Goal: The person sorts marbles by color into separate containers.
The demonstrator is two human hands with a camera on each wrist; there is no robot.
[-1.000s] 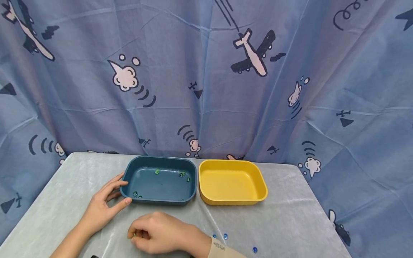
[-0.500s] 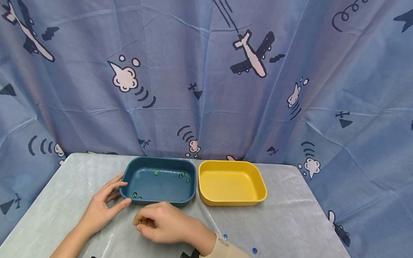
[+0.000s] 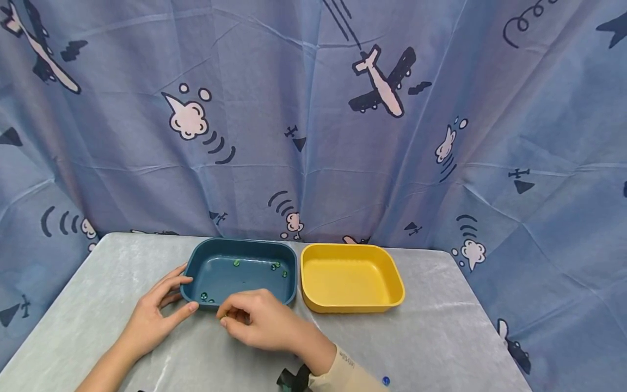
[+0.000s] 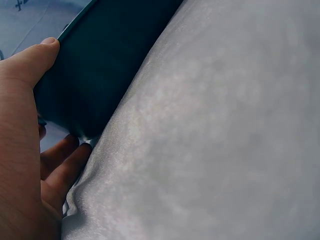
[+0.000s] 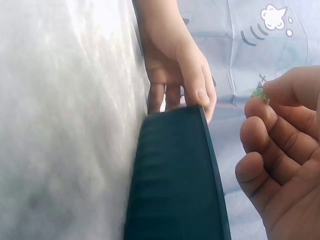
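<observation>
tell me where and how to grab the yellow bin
Probably by the right end of the yellow bin, coming from its right, thumb inside: its raised wall stands free there, while the teal bin sits close by its left end.

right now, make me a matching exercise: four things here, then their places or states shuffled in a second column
1. left hand
2. right hand
3. yellow bin
4. blue bead

a. pinching a green bead
b. on the table near the sleeve
c. holding the teal bin's left end
d. standing right of the teal bin

Pairs: 1-c, 2-a, 3-d, 4-b
</observation>
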